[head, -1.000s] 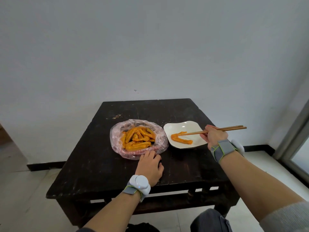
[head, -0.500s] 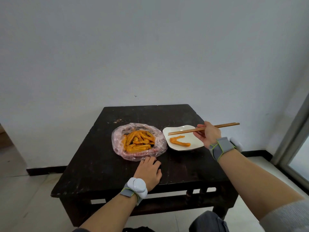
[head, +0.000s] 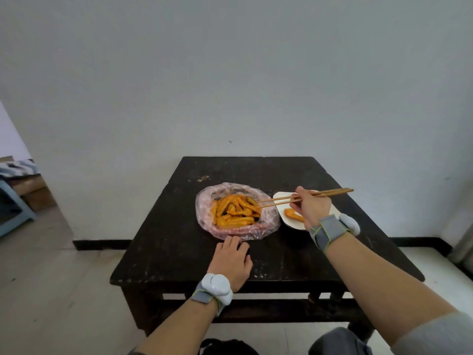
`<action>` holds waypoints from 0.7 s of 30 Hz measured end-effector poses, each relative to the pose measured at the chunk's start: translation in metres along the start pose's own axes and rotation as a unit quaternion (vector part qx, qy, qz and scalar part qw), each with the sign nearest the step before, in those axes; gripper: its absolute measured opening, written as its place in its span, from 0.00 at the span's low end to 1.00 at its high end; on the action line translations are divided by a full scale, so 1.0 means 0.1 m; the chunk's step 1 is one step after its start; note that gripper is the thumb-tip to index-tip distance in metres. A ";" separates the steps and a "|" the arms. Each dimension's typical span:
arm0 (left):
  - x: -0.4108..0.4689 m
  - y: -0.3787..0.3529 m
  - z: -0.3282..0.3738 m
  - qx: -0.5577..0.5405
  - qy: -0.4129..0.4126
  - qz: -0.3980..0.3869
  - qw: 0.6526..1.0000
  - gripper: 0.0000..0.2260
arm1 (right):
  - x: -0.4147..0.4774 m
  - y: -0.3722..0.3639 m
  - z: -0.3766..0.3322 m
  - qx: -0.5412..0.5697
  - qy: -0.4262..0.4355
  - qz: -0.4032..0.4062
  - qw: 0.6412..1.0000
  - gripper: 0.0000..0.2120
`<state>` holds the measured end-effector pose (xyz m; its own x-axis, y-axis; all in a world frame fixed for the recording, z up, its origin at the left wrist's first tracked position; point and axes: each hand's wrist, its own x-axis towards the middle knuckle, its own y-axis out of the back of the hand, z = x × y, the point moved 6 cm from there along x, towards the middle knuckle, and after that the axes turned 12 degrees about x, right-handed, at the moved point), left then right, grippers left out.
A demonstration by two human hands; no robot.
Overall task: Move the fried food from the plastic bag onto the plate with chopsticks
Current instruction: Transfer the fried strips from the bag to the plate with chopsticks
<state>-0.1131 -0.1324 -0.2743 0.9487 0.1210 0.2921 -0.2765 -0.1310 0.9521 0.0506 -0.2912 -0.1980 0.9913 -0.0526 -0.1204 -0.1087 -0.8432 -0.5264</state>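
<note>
An open clear plastic bag (head: 204, 213) lies on the dark wooden table (head: 174, 252), holding several orange fried pieces (head: 236, 212). To its right stands a white plate (head: 282, 197) with one fried piece (head: 293, 214) on it, partly hidden by my right hand (head: 311, 208). That hand grips a pair of wooden chopsticks (head: 330, 193) whose tips reach over the bag's right side, at the fried pieces. My left hand (head: 231, 261) rests on the table with its fingertips at the bag's near edge.
The table stands against a plain white wall (head: 230, 73). Tiled floor (head: 51, 290) surrounds it, and a doorway with furniture (head: 15, 190) opens at the far left. My knees show at the bottom edge.
My right hand has carried the chopsticks left from above the plate to the bag. One fried piece stayed on the plate. The left hand has stayed at the bag's edge.
</note>
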 end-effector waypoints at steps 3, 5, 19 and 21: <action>0.00 0.00 -0.01 -0.011 0.002 0.006 1.000 0.16 | 0.01 -0.07 0.12 -0.008 0.020 -0.001 1.000 0.08; 0.00 0.00 -0.01 -0.013 0.002 0.012 1.000 0.16 | 0.02 -0.12 0.21 -0.021 0.029 -0.010 0.999 0.08; 0.01 0.00 -0.03 -0.024 0.002 0.062 0.998 0.14 | 0.17 -0.30 0.41 -0.114 0.075 0.003 0.991 0.09; 0.02 -0.01 -0.04 -0.019 0.002 0.054 0.998 0.15 | 0.18 -0.33 0.44 -0.109 0.068 -0.003 0.992 0.08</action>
<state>-0.1119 -0.1286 -0.2742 0.9124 0.1122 0.3936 -0.3829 -0.1057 0.9177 0.0690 -0.2408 -0.2200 0.9944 -0.1058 0.0048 -0.0983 -0.9387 -0.3303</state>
